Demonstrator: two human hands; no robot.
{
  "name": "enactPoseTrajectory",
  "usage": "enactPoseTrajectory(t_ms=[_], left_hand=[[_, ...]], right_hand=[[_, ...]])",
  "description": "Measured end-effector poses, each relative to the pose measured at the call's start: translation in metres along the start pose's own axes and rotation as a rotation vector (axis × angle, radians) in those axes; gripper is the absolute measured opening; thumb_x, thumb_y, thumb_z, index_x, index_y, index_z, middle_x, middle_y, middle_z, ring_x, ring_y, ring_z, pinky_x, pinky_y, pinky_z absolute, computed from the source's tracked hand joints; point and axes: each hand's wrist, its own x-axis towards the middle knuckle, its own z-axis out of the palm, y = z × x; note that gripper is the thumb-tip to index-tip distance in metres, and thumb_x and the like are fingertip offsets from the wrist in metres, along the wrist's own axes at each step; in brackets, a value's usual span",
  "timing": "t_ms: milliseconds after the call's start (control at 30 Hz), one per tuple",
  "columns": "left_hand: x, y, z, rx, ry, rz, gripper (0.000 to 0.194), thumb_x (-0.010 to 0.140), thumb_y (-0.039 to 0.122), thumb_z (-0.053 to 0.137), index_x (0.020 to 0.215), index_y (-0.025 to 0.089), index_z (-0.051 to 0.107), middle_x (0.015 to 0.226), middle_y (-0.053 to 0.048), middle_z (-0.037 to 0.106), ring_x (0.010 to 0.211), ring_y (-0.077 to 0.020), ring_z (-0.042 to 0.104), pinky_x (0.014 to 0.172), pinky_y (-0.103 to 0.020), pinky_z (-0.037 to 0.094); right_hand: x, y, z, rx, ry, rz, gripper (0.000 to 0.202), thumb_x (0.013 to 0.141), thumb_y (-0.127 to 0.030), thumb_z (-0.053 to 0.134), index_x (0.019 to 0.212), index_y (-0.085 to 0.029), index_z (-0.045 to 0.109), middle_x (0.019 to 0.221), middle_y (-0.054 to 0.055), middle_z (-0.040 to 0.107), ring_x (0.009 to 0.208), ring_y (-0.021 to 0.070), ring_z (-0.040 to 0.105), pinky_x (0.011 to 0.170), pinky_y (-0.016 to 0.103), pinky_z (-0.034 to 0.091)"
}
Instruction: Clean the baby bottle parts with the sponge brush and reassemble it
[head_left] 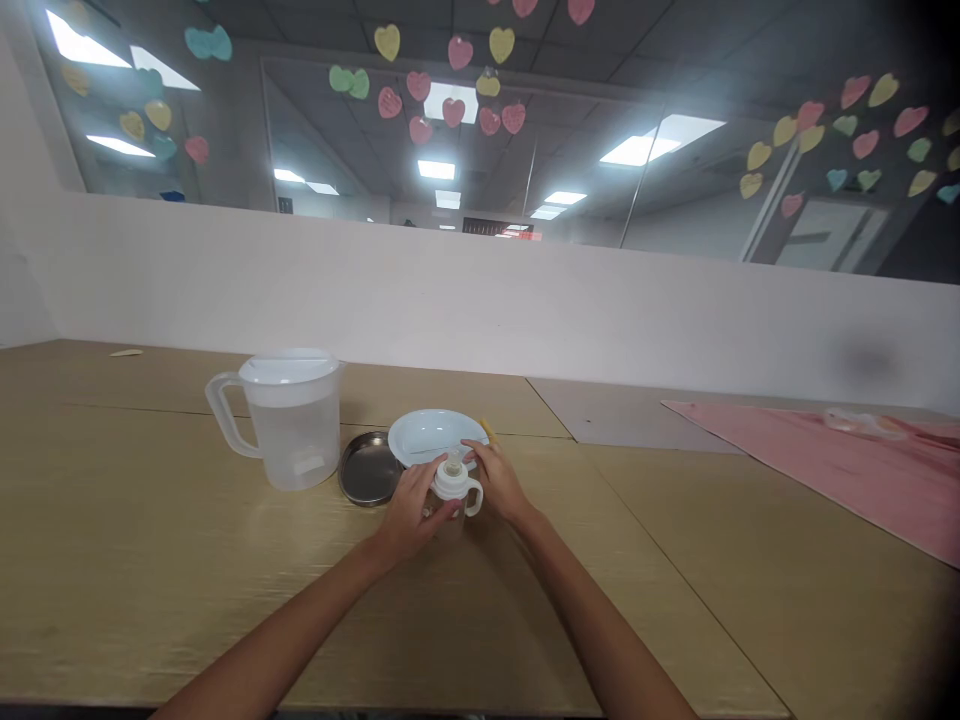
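A small baby bottle (452,485) with a white collar and a white side handle stands on the table in front of me. My left hand (412,507) is wrapped around its left side, thumb across the front. My right hand (496,478) is at the bottle's upper right, with its thumb and fingers closed on a small clear piece (455,456) that looks like a cap over the top. Part of the bottle's body is hidden by my left hand. Just behind lies a pale blue-white bowl (420,432), and a round metal dish (367,475) sits to the left.
A lidded clear pitcher (296,425) holding water stands on the left, its handle pointing left. Behind my right hand is a thin yellow item (488,430). A pink cloth (840,460) covers the right side of the table, with a clear plastic bag (862,424) on it.
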Motion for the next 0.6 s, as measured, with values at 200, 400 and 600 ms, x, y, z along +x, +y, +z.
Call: enactPoseTrajectory(t_ms=[200, 400, 600], left_hand=[[0.0, 0.0, 0.0, -0.018, 0.0, -0.02, 0.063, 0.083, 0.049, 0.05, 0.136, 0.017, 0.036, 0.123, -0.014, 0.054, 0.112, -0.0266, 0.05, 0.096, -0.043, 0.038], [0.001, 0.002, 0.0, -0.044, 0.001, -0.021, 0.062, 0.083, 0.049, 0.052, 0.134, 0.018, 0.038, 0.123, -0.014, 0.055, 0.111, -0.0263, 0.051, 0.096, -0.042, 0.039], [0.003, 0.006, 0.0, -0.144, 0.01, -0.084, 0.064, 0.079, 0.047, 0.058, 0.133, 0.018, 0.039, 0.127, -0.014, 0.052, 0.114, -0.0265, 0.05, 0.097, -0.042, 0.039]], right_hand=[[0.0, -0.005, -0.004, -0.096, -0.05, 0.012, 0.046, 0.079, -0.004, 0.036, 0.115, -0.022, 0.059, 0.092, 0.003, 0.065, 0.088, 0.0169, 0.054, 0.086, 0.035, 0.042], [-0.001, -0.009, -0.009, -0.114, -0.039, 0.046, 0.042, 0.08, -0.008, 0.038, 0.111, -0.023, 0.062, 0.096, 0.005, 0.066, 0.093, 0.019, 0.055, 0.088, 0.035, 0.041], [-0.003, -0.031, -0.018, 0.186, 0.095, 0.083, 0.036, 0.09, -0.035, 0.036, 0.109, -0.019, 0.061, 0.096, 0.006, 0.067, 0.091, 0.0192, 0.059, 0.083, 0.035, 0.047]])
